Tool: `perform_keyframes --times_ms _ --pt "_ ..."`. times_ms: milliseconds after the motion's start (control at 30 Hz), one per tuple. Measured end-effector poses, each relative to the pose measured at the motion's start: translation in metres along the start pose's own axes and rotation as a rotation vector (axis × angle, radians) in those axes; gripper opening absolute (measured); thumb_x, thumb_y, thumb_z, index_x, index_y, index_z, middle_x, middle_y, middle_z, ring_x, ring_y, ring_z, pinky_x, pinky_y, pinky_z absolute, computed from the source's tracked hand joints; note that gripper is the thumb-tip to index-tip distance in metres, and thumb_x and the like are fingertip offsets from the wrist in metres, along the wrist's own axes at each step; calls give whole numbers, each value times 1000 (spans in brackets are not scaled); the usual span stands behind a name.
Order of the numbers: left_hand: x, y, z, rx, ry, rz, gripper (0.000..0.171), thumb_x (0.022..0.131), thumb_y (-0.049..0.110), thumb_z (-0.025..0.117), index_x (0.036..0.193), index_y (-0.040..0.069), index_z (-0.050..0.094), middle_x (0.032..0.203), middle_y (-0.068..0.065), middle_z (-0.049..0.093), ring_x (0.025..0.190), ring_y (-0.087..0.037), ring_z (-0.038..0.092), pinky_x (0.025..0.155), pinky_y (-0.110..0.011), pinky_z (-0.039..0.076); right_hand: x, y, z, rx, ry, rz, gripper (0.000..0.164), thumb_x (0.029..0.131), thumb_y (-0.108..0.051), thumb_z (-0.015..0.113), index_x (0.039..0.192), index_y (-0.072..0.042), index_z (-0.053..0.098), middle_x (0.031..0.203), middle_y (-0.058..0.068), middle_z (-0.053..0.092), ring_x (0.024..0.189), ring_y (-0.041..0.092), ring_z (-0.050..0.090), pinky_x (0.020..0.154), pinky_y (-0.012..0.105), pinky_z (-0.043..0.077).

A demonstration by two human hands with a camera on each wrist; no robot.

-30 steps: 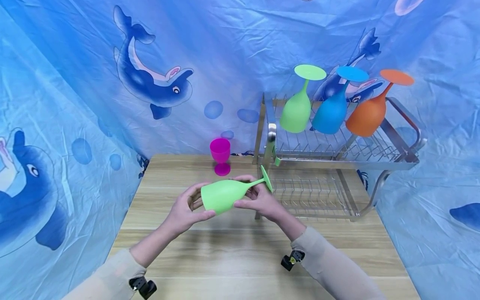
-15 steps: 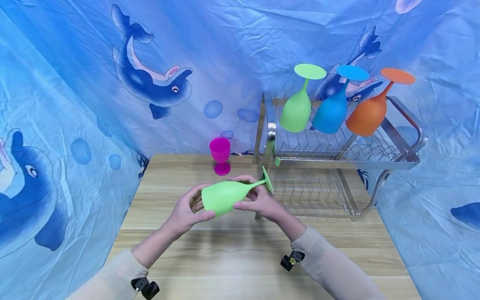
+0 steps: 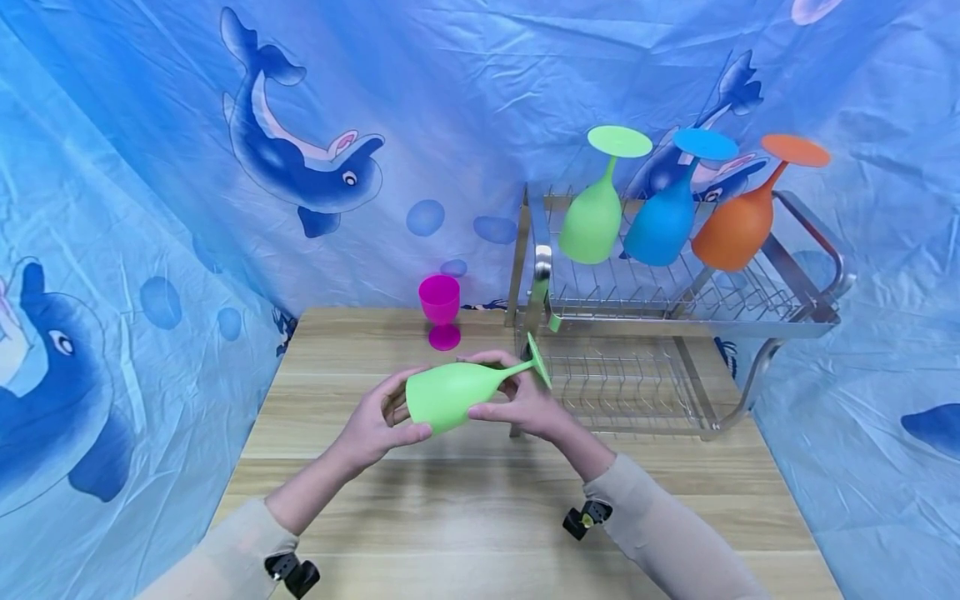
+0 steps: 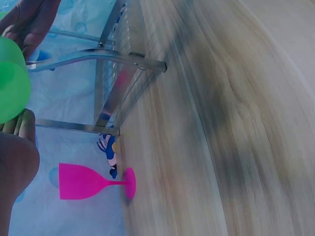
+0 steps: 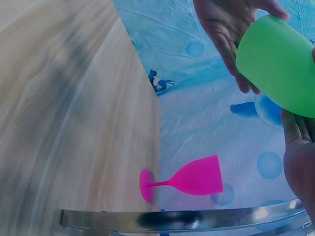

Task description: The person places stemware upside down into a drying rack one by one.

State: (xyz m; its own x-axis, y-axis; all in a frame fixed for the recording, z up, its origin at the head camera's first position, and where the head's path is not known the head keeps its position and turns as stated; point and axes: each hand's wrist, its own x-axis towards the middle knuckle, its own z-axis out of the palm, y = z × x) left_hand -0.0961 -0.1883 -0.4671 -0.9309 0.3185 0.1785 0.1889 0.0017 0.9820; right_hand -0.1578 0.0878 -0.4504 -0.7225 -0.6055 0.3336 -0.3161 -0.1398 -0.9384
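A light green wine goblet (image 3: 453,395) lies nearly sideways in the air above the wooden table, its rim to the left and its foot to the right. At the rim end, my left hand (image 3: 375,423) holds the bowl between thumb and fingers. My right hand (image 3: 528,408) grips the bowl close to the stem, thumb in front and fingers partly hidden behind. Behind the hands, a magenta goblet (image 3: 440,300) stands upright on the table. In the right wrist view the green bowl (image 5: 275,66) sits between both hands.
A two-tier metal dish rack (image 3: 697,329) stands on the right of the wooden table (image 3: 450,517). Upside down on its top tier are a green goblet (image 3: 592,221), a blue goblet (image 3: 662,223) and an orange goblet (image 3: 735,229). A blue dolphin-print curtain (image 3: 465,108) surrounds the table.
Both hands keep their hold on the green goblet, which has shifted very slightly to the right. The magenta goblet and the goblets on the rack stay where they were.
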Motion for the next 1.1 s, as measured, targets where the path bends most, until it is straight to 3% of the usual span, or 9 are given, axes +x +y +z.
perform_keyframes --times_ms 167,300,400,533,667,833,1100 --pt "3 3 -7 63 -34 33 91 86 10 88 162 0 39 156 -23 52 138 -15 59 112 -27 50 0 -8 -7 -61 -12 -42 65 83 5 87 141 3 57 146 27 61 124 23 66 100 41 62" --pt "12 15 -15 77 -47 80 88 87 5 87 161 -2 40 158 -26 50 145 -32 53 116 -30 47 -2 -23 -15 -125 -44 -50 67 81 7 88 140 3 58 146 28 61 129 26 65 103 43 60" --pt "24 30 -18 95 -53 104 85 87 1 86 159 -3 42 159 -24 50 147 -40 49 117 -33 46 -5 -37 -23 -211 -66 -74 68 79 5 91 139 1 60 145 26 63 131 29 64 104 42 59" --pt "47 52 -16 174 -36 110 80 88 4 86 158 3 48 158 -18 54 146 -38 52 118 -34 46 -13 -58 -37 -304 -99 -126 71 76 4 93 139 -1 62 144 21 65 132 31 64 105 43 59" --pt "77 69 -2 230 -4 104 72 91 10 87 155 6 54 155 -17 57 142 -34 57 117 -38 48 -21 -82 -54 -366 -132 -159 73 75 4 95 140 -2 63 143 17 67 133 27 64 106 42 59" --pt "111 83 26 265 17 113 64 92 19 87 150 9 60 151 -13 62 138 -31 61 113 -38 53 -33 -113 -79 -461 -152 -164 75 73 3 97 141 -2 65 142 14 69 132 23 65 101 38 61" --pt "148 93 65 260 37 155 58 92 27 88 143 11 67 143 -7 69 132 -24 66 112 -42 54 -48 -168 -121 -594 -113 -151 79 71 9 94 143 -2 63 142 12 68 131 14 63 98 27 60"
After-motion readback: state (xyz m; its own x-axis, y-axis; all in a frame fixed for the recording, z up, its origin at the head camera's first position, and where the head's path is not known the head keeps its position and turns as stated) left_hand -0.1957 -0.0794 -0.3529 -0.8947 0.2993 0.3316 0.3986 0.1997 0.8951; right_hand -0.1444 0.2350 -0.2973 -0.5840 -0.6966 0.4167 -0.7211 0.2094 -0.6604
